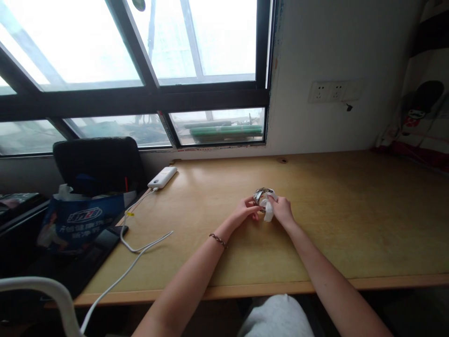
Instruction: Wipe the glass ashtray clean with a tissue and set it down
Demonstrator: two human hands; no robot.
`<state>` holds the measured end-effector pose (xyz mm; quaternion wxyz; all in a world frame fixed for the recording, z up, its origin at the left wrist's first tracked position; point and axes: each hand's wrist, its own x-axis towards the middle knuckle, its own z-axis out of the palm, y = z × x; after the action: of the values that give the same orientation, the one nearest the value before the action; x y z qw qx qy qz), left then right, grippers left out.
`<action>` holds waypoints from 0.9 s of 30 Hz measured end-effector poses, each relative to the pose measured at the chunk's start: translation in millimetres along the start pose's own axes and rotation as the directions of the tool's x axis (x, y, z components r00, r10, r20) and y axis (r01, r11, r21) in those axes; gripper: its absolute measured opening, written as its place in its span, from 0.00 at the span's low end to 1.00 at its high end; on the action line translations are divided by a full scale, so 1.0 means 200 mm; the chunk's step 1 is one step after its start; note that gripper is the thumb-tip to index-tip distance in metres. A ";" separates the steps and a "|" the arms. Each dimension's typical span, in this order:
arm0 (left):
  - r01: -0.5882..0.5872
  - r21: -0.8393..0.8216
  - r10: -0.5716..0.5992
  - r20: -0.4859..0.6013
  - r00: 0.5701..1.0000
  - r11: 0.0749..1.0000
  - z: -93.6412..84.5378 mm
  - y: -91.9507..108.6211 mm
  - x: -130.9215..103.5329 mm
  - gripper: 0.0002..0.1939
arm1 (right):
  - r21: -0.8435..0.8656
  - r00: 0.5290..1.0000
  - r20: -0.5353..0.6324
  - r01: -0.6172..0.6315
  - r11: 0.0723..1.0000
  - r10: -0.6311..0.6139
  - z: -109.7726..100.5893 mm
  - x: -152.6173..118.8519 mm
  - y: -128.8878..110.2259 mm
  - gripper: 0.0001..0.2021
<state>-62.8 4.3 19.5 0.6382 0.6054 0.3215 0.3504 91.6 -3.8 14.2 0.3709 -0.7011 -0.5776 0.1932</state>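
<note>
Above the middle of the wooden desk, my left hand [244, 210] has its fingers curled round the lower left of a shiny silvery band [259, 193]. The band is loop-shaped, like a watch or bracelet, but too small to tell which. My right hand [282, 210] pinches a crumpled white tissue [268, 213] against the band's right side. Part of the tissue passes through the loop and hangs below it. My fingers hide the band's lower edge. A dark braided bracelet [218, 240] circles my left wrist.
A white power bank [162, 178] lies near the left edge of the desk [351, 224], with a white cable [140, 250] trailing from it. Left of the desk stand a black chair [100, 157] and a blue bag [82, 222]. Wall sockets [328, 91] sit above the desk's back edge.
</note>
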 end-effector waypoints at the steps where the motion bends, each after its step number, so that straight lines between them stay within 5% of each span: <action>1: 0.001 -0.007 -0.001 0.005 1.000 1.000 0.00 0.00 0.00 0.27 | -0.032 0.999 -0.035 0.030 0.999 -0.031 0.00 -0.01 0.00 0.21; 7: -0.073 0.146 0.084 -0.070 0.994 0.987 0.01 -0.01 0.00 0.25 | -0.340 0.942 -0.138 0.244 0.908 -0.305 -0.04 -0.06 -0.03 0.12; 13: -0.178 0.174 0.199 -0.115 0.973 0.969 0.00 -0.04 0.01 0.21 | -0.281 0.853 -0.077 0.477 0.833 -0.515 -0.07 -0.08 -0.04 0.12; 18: -0.148 0.007 0.147 -0.143 0.979 0.989 0.03 -0.05 0.02 0.17 | -0.181 0.950 -0.119 0.264 0.947 -0.288 -0.05 -0.01 0.00 0.16; 23: -0.171 -0.178 0.133 -0.208 0.969 0.969 0.07 -0.07 0.03 0.17 | 0.039 0.999 0.029 -0.017 0.999 0.016 0.02 0.06 0.04 0.19; 27: -0.129 -0.096 0.107 -0.206 0.973 0.987 0.06 -0.07 0.04 0.19 | -0.055 1.000 -0.006 -0.003 0.998 0.003 0.03 0.05 0.04 0.18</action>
<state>-47.3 3.1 7.3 0.6127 0.5494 0.3282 0.4638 94.9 7.5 5.2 0.3526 -0.7126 -0.5806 0.1758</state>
